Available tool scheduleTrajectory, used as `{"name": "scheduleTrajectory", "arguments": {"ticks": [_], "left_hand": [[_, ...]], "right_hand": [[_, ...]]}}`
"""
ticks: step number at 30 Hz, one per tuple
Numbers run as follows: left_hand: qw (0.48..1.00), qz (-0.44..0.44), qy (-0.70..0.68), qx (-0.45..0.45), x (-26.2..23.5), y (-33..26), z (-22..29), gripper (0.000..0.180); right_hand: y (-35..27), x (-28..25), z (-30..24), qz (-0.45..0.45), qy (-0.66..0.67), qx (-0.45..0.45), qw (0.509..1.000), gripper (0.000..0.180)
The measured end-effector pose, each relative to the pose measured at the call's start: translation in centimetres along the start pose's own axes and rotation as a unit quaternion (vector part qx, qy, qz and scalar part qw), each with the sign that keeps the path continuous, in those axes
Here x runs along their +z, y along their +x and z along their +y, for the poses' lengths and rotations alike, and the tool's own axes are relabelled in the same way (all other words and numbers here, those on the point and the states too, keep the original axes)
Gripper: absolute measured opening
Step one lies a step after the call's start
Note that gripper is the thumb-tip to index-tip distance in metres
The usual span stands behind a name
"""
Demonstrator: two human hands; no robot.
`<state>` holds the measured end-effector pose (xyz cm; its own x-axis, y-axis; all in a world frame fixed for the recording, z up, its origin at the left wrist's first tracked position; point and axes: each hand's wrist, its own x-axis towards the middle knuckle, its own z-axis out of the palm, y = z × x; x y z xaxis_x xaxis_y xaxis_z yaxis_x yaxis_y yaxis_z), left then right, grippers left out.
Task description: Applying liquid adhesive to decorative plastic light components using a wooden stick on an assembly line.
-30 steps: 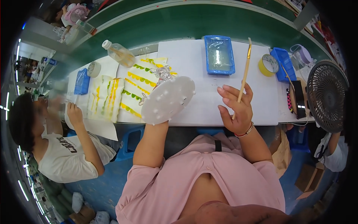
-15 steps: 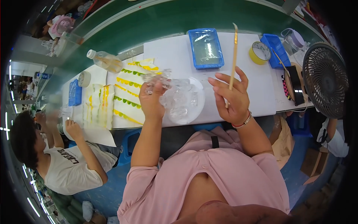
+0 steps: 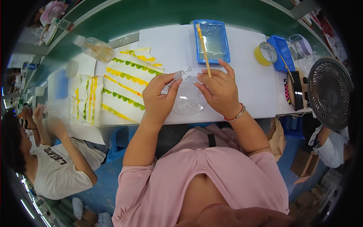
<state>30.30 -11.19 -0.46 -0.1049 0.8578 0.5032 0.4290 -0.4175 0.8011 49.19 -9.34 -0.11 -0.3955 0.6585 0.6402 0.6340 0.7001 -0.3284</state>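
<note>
My left hand pinches a clear, knobbly plastic piece between thumb and fingers, over the white plate. My right hand is closed around a paintbrush with a wooden handle, its pale bristles pointing away from me. The right thumb and fingertips come close to the clear piece; whether they touch it I cannot tell. Below both hands lies the white plate, bearing several more clear plastic pieces. Beyond the right hand stands a blue tray with a clear, shiny surface inside.
Paper towels with green and yellow scallops lie left, near a clear bottle with tan contents. A yellow tape roll, blue bin and black fan stand right. A co-worker sits at my left.
My hands have come closer together over the plate. The brush has swung left, now reaching in front of the blue tray. My view has shifted slightly.
</note>
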Motion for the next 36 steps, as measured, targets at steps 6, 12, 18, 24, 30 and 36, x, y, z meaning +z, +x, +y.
{"name": "scheduleTrajectory", "arguments": {"ticks": [6,12,18,24,30,36], "left_hand": [[0.999,0.021,0.018,0.033,0.0,-0.4,-0.5,0.017],[0.999,0.017,0.012,0.044,0.4,-0.3,-0.5,0.017],[1.000,0.006,-0.013,-0.003,-0.4,0.7,-0.2,0.016],[0.999,0.000,-0.017,-0.043,-0.7,2.0,-1.6,0.017],[0.994,0.036,0.049,0.094,-0.5,2.3,-2.2,0.021],[0.991,0.042,0.042,0.122,0.3,2.1,-3.2,0.021]], "right_hand": [[0.1,0.4,-0.3,0.011,-0.015,-0.009,1.000,0.019],[-0.2,-0.2,0.1,-0.013,-0.025,-0.013,1.000,0.027],[0.1,-5.5,0.9,0.046,-0.007,-0.011,0.999,0.026],[-1.2,-10.9,2.5,0.084,0.035,-0.032,0.995,0.036],[1.5,-11.0,3.5,0.119,0.076,-0.004,0.990,0.036],[3.6,-8.6,5.0,0.044,0.111,0.057,0.991,0.025]]}}
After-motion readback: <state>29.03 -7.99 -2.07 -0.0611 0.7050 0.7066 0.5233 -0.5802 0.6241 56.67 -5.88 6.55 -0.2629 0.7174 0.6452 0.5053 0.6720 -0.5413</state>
